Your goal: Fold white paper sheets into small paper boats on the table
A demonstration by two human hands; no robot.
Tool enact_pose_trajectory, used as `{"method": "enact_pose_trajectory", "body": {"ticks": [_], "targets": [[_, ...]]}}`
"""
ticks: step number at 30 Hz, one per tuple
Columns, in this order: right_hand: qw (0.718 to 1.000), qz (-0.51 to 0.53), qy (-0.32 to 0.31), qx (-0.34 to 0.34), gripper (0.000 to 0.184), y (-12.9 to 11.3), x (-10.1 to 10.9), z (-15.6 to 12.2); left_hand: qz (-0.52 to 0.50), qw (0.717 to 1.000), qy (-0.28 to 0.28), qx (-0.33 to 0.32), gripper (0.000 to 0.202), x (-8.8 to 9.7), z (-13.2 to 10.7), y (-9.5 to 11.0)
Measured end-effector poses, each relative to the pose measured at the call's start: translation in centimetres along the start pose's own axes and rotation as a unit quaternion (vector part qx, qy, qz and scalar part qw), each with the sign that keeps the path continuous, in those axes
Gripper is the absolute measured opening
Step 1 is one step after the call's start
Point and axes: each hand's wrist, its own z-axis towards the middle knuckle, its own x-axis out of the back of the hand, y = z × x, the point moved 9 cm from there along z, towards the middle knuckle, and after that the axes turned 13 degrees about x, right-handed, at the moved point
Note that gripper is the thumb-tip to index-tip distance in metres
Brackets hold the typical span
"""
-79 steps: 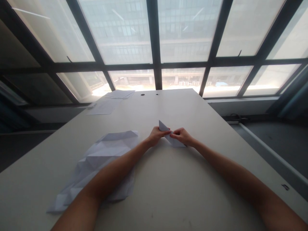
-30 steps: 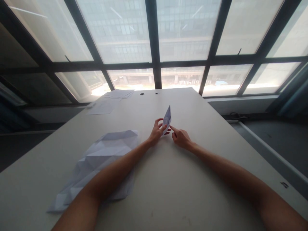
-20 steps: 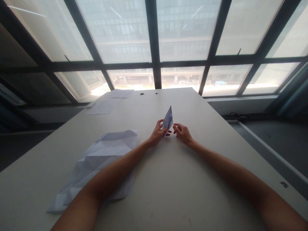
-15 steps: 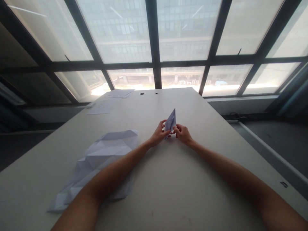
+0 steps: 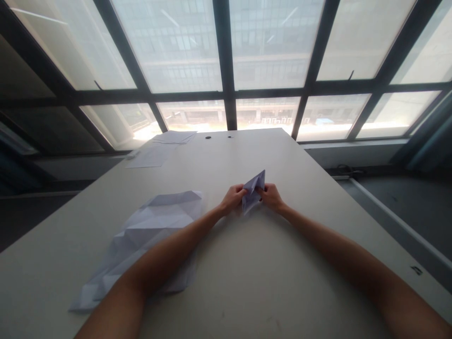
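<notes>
A small piece of folded paper (image 5: 253,192), pale violet-white with pointed upper and lower corners, is between my two hands above the table. My left hand (image 5: 233,198) grips its left side, thumb on the near face. On the right side my right hand (image 5: 271,196) pinches it, the thumb pressed into a fold. Most fingers of both hands are hidden behind the paper. A large creased sheet of paper (image 5: 151,230) lies to the left, partly covered by my left forearm.
The white table (image 5: 240,273) stretches away to tall windows (image 5: 268,47). Flat paper sheets (image 5: 151,155) lie at its far left. Two small holes are near the far edge. A small dark mark (image 5: 416,270) sits near the right edge.
The folded paper has tilted, its top point moving right and down, and it looks spread wider. Both thumbs now press into it, and my fingers have closed more.
</notes>
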Motion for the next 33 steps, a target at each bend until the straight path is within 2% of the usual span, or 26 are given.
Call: {"method": "enact_pose_trajectory", "body": {"ticks": [5,8,12,17,20,23,26,29,33], "targets": [[0.998,-0.001,-0.066,0.021,0.043,-0.9,-1.1,-0.2,0.007,1.0,0.011,0.022,0.033,0.4,-0.1,-0.8],[0.995,0.009,-0.093,0.018,0.044,-1.0,-1.4,-0.2,0.021,0.998,0.037,0.043,0.034,1.0,-0.1,-1.1],[0.994,0.006,-0.113,-0.008,0.044,-0.4,-1.1,-0.1,-0.001,0.996,0.06,0.066,0.028,1.6,-0.1,-1.2],[0.991,0.019,-0.123,-0.05,0.041,0.6,-0.8,0.0,0.001,0.996,0.057,0.069,0.023,1.6,0.1,-1.3],[0.989,0.056,-0.123,-0.053,0.039,0.6,-0.8,0.0,-0.006,0.998,0.015,0.054,0.022,0.9,0.5,-1.4],[0.987,0.104,-0.114,-0.047,0.035,0.4,-0.8,0.1,-0.076,0.993,-0.059,0.063,0.027,-0.4,0.6,-1.8],[0.981,0.164,-0.097,-0.042,0.033,0.2,-1.0,0.0,-0.158,0.977,-0.117,0.088,0.037,-1.5,0.4,-1.7],[0.966,0.236,-0.093,-0.047,0.035,0.0,-1.5,-0.2,-0.203,0.964,-0.144,0.095,0.044,-2.0,0.0,-1.1],[0.948,0.294,-0.083,-0.09,0.034,0.2,-2.0,-0.6,-0.2,0.963,-0.146,0.103,0.043,-2.0,-0.2,-1.0]]}}
